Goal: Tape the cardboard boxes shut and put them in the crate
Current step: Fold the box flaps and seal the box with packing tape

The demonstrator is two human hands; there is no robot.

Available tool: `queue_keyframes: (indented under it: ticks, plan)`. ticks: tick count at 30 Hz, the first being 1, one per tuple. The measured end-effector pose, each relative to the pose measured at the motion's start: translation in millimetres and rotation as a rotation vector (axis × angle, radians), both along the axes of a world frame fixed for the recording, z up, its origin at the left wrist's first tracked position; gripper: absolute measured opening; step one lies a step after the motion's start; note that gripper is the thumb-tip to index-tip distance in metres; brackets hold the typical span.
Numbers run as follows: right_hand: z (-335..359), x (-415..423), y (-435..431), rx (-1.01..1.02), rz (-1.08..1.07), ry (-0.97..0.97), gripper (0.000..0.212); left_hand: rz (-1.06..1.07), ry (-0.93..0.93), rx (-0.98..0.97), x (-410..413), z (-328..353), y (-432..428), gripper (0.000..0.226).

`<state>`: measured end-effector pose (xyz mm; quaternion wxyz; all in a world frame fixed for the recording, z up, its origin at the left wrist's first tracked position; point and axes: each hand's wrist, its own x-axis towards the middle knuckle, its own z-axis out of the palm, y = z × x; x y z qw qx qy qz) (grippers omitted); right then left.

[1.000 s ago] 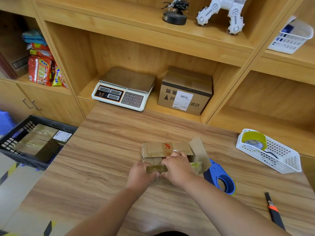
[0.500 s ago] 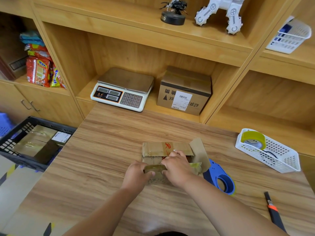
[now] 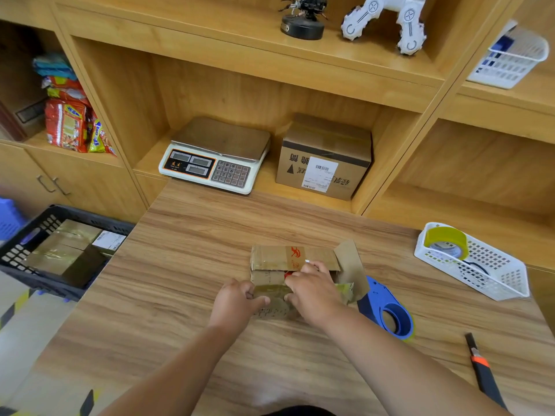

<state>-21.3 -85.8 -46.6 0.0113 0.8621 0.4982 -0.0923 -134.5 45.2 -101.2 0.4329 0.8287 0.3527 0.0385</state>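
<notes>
**On the wooden table [image 3: 180,265], a cardboard box [image 3: 294,256] not yet sealed**

In the head view, the cardboard box sits near the middle of the table, just in front of the person. Its far top flap is folded down and carries old brown tape with a red mark. The side flap [image 3: 350,265] on the right stands up and leans outward.

The left hand [image 3: 237,301] grips the box's near left corner, fingers curled and thumb laid across the front face. The right hand [image 3: 312,291] lies over the near top edge with fingers bent onto the top and thumb against the front. An olive strip of tape shows between the two hands.

A blue tape dispenser [image 3: 387,309] lies just beside the box on its right. Farther right, a white basket [image 3: 507,280] holds a yellow-green tape roll [image 3: 446,243]. A utility knife [image 3: 483,370] lies near the table's right edge.

The black crate [image 3: 18,244] stands on the floor off the table's left side, with taped boxes [image 3: 60,250] lying in it.

On the shelf behind the table, a scale [image 3: 214,157] sits beside a labelled carton [image 3: 324,157].
</notes>
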Motion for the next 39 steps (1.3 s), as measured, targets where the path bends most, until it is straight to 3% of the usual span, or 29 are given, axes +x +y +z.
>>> queue_keyframes:
  ticks: [11, 16, 28, 31, 34, 39]
  plan:
    - [-8.7, 1.2, -2.7, 0.045, -0.027, -0.013, 0.018, -0.093, 0.020, -0.123, -5.9, 3.9, 12.1, 0.040]
    - [-9.0, -2.0, -0.7, -0.006, -0.068, -0.038, 0.045, -0.058, -0.026, -0.142, -7.1, 3.7, 11.0, 0.046]
    - [-9.7, 1.9, -0.1, 0.015, -0.039, -0.028, 0.021, -0.049, -0.017, -0.103, -10.9, 0.0, 11.7, 0.044]
    - [-10.7, 3.5, -1.5, 0.054, -0.027, -0.025, 0.022, -0.072, -0.013, -0.138, -12.9, 0.3, 15.2, 0.030]
    - [-12.8, 0.6, -4.7, 0.108, -0.034, -0.053, 0.044, -0.029, -0.045, -0.156, -15.3, 4.8, 16.6, 0.008]
    - [-18.7, -3.2, -22.2, 0.189, -0.125, -0.089, 0.095, 0.006, -0.040, 0.103, -14.0, 3.2, 13.9, 0.084]
